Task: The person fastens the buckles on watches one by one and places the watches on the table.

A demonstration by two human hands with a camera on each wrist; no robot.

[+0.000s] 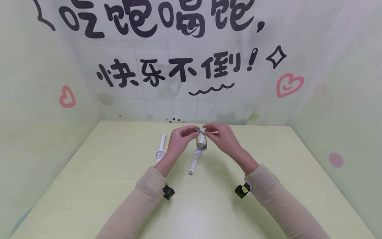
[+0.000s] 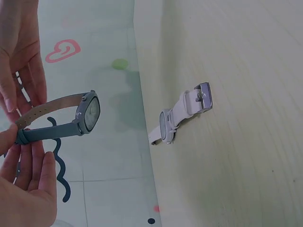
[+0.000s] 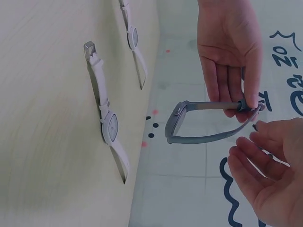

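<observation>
Best, I'd judge, to align the strap [image 2: 52,132] ends without twisting; the left hand [image 1: 179,141] pinches them where they meet; the right hand [image 1: 223,139], half-open just beside, grips nothing visible; the grey watch [image 1: 201,146] hangs looped above the counter [image 1: 119,172], towards its far edge; long axis near upright, dial end lowest, face downward.

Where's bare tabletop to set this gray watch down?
The tabletop looks bare from the left white watch to the left wall, from the right forearm to the right wall, and between both forearms, below the right white watch in the head view. Crowded at center: the left hand holds the gray watch there, right hand alongside.
</observation>
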